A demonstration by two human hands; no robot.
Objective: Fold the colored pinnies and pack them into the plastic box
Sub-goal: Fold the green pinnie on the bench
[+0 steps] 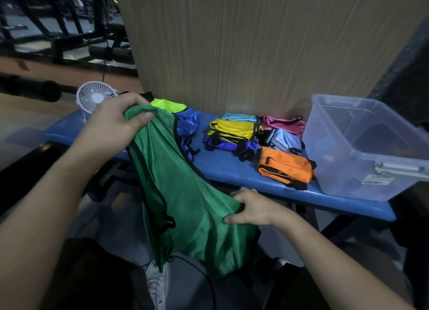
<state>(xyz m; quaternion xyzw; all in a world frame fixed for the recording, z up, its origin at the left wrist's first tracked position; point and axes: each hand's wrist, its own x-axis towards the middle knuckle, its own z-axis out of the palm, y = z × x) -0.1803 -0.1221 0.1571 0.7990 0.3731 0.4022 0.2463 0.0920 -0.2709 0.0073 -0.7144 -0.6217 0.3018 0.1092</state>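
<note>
Green pinny [185,193] hangs stretched between both hands, left hand [116,121] gripping its far corner, right hand [253,207] pinching the near edge, likely readying a fold.

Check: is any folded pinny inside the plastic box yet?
No; the plastic box looks empty, and folded ones like the orange pinny lie on the bench.

Landmark: we place everything by the bench [232,170].
Right end: the plastic box [362,147] stands on it.
Middle: folded pinnies [260,142] lie on it, just left of the box.
Left end: unfolded pinnies [183,119] lie on it; the fan [96,96] stands beyond them.
Front, left: we hold one pinny [185,193] before its edge.
Behind: a panel [255,42] rises.
</note>
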